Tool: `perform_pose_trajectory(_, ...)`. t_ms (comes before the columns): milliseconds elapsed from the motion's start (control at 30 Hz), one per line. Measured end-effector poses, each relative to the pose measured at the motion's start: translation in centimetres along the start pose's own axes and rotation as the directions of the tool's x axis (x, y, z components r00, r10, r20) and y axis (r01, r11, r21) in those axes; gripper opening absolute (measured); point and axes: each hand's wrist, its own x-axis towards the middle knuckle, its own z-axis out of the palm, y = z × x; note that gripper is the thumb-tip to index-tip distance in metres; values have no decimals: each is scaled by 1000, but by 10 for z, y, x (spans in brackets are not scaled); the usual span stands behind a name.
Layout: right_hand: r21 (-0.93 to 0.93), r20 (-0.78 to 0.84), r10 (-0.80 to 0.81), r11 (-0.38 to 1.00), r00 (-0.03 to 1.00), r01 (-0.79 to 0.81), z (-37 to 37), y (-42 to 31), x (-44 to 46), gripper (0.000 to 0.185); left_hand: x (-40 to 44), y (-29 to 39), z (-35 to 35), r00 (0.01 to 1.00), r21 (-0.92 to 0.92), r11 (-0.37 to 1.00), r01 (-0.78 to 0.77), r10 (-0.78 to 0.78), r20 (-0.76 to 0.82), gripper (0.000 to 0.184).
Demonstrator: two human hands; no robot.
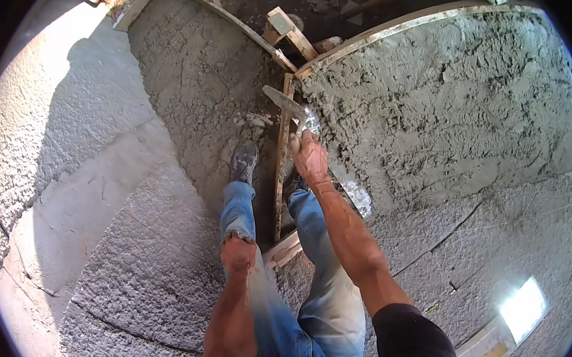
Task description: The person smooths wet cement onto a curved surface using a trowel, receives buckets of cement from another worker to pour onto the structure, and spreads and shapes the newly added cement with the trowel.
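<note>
A trowel (283, 102) with a narrow grey blade is in my right hand (311, 158), whose fingers are closed around its handle. The blade crosses above the upper end of a thin upright board (283, 155). Wet, rough concrete (427, 115) lies just right of that hand. My left hand (238, 253) rests on my left knee with its fingers curled, and no tool shows in it. My left shoe (244, 161) stands at the edge of darker wet concrete (186, 73). The other foot is between the boards, partly hidden by my right arm.
A curved form board (415, 30) edges the right concrete at the back. Another board (239, 26) borders the left patch, near a wooden stake (292, 32). A short wood piece (283, 249) lies between my legs. Rough grey surfacing (145, 248) spreads around, with a dark line across it.
</note>
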Motion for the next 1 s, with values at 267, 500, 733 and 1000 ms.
perform_pose_trajectory(267, -268, -63, 403, 874, 913, -405, -167, 172, -1, 48, 6, 0, -3, 1000, 23, 999, 26, -26, -10, 43)
perform_pose_trajectory(500, 264, -251, 534, 840, 808, -473, -195, 151, -41, 54, 1, -3, 8, 996, 33, 999, -29, 32, -83, 34)
perform_pose_trajectory(733, -127, 139, 221, 971, 965, -204, -24, 66, 14, 45, 0, 11, -7, 1000, 81, 997, -6, 6, 4, 39)
perform_pose_trajectory(1000, -338, 66, 573, 783, 817, -522, -75, 213, -99, 50, 1, 18, -7, 998, 112, 993, 27, -21, -55, 36)
